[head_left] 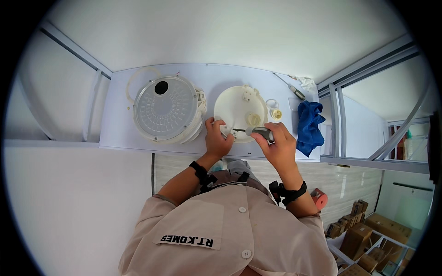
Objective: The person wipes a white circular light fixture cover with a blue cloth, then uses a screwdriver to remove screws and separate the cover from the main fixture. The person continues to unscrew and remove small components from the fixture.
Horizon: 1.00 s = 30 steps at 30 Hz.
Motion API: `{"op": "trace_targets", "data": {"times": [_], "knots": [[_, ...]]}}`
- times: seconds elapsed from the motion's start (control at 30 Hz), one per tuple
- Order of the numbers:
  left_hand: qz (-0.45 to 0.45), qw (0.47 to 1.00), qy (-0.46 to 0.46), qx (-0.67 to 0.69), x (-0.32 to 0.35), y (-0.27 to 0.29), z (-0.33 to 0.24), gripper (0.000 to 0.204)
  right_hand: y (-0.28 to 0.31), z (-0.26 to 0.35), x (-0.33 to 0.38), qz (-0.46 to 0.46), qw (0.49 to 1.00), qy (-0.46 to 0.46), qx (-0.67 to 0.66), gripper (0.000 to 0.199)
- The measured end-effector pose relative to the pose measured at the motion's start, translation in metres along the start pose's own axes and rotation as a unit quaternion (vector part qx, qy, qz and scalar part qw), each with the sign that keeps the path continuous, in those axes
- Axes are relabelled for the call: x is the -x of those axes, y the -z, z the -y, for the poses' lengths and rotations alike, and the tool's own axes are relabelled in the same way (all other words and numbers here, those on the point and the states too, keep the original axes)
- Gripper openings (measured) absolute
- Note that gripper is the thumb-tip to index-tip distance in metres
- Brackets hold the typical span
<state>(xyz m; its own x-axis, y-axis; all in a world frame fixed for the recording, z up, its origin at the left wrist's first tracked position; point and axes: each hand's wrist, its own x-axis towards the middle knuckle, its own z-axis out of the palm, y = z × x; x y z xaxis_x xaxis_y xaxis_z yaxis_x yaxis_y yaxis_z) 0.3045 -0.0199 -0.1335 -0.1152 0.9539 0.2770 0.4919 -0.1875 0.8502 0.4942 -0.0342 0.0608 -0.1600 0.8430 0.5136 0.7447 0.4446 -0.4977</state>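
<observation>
White cover (230, 103), blue cloth (310, 128) (screwdriver handle (261, 132) grey)

a small workshop, i'd say
a screwdriver (258, 132) is held over the white bench (115, 108) mid-frame, beside a round white appliance (166, 109), and brown cardboard boxes (357, 240) are piled at the lower right.

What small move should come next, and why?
Probably turn the grey-handled metal screwdriver, steadying the round white plastic cover: the right hand grips the handle, the shaft points at the small white plastic fitting near the cover's edge, with the left hand beside it.
</observation>
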Motion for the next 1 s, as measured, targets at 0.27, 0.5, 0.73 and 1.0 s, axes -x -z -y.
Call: {"op": "trace_targets", "data": {"times": [0.27,0.5,0.73,1.0], "knots": [[-0.004,1.0,0.002,-0.005,0.0,0.0,-0.001,0.046,0.01,0.043,-0.02,0.124,0.966,-0.04,0.223,0.035],[-0.005,1.0,0.001,0.009,-0.001,0.002,-0.005,0.046,0.01,0.026,-0.033,0.185,0.964,0.181,0.064,0.025],[0.004,1.0,0.012,0.01,-0.001,0.001,-0.004,0.047,0.02,0.058,-0.039,0.3,0.927,-0.171,0.147,0.027],[0.005,1.0,0.017,0.006,-0.002,0.001,-0.004,0.048,0.018,0.044,-0.036,0.164,0.983,0.068,0.051,0.033]]}}
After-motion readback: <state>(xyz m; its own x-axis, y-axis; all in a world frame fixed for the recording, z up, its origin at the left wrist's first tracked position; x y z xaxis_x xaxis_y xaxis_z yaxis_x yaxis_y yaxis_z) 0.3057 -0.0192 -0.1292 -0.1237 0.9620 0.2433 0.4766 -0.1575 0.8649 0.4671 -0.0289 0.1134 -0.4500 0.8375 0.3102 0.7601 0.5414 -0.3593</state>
